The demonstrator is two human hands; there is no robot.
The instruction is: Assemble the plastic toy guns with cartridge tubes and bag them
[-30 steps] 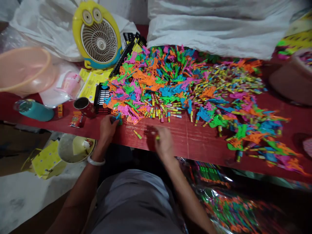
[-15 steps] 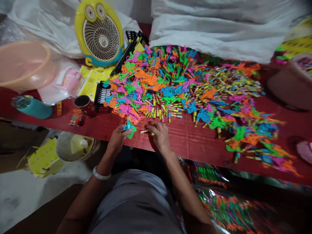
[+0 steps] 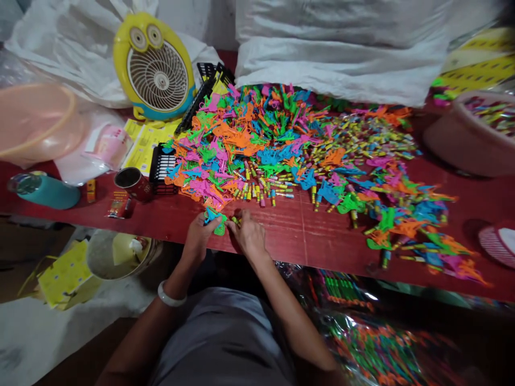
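Near the front edge of the red table (image 3: pixel 281 230), my left hand (image 3: pixel 198 234) is closed on small flat plastic pieces (image 3: pixel 217 222), blue and green, pinched under the thumb. My right hand (image 3: pixel 250 233) is closed on a small yellow-banded tube (image 3: pixel 236 220), its fingertips close beside the green piece. Whether the tube touches that piece I cannot tell. Beyond my hands spreads a pile of orange, pink, green and blue plastic pieces (image 3: pixel 237 136). Several similar banded tubes (image 3: pixel 257 190) lie loose in front of it, and more tubes (image 3: pixel 362 134) are heaped at the right.
A yellow fan (image 3: pixel 161 80), a black basket (image 3: pixel 163 166), a dark red cup (image 3: pixel 132 182) and a teal bottle (image 3: pixel 48 190) stand at the left. White sacks (image 3: pixel 338 64) line the back. A pink tub (image 3: pixel 454 139) stands right; a bucket (image 3: pixel 98 254) sits below the table.
My right hand has moved left with the tube, up to the pieces in my left hand. The whole view has shifted slightly.
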